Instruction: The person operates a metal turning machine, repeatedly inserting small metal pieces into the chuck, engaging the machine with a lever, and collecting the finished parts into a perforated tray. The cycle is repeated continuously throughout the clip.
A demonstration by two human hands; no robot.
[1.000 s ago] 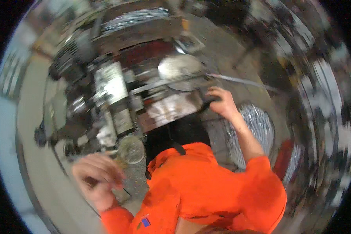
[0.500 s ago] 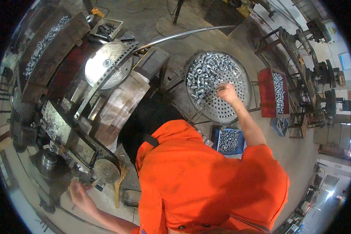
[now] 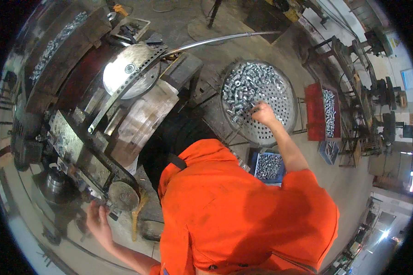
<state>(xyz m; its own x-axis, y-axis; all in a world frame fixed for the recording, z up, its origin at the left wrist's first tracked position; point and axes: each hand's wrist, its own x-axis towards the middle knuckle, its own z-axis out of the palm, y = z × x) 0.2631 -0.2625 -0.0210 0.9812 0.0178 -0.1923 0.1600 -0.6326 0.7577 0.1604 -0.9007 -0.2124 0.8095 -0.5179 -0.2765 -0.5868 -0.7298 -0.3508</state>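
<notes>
My right hand (image 3: 263, 113) is over a round perforated metal tray (image 3: 280, 130), its fingers closed at the edge of a heap of shiny metal fittings (image 3: 248, 82). The fingertips appear to pinch one small fitting (image 3: 252, 106), partly hidden by them. On the far left, my left hand (image 3: 98, 222) is beside the round metal disc (image 3: 124, 196) at the near end of a machine (image 3: 69, 137). Its fingers are stretched out and apart, close to the machine's edge; whether they touch it cannot be made out.
A large shiny disc (image 3: 117, 75) and a perforated bar (image 3: 124, 91) top the machine. A long bent metal rod (image 3: 206, 42) reaches over the floor. Blue (image 3: 280, 178) and red (image 3: 314, 112) bins hold metal parts. A long trough (image 3: 75, 55) of parts lies at the far left.
My right hand has moved slightly left and nearer, toward the heap's edge. My left hand has shifted slightly right and up, closer to the machine's round disc.
</notes>
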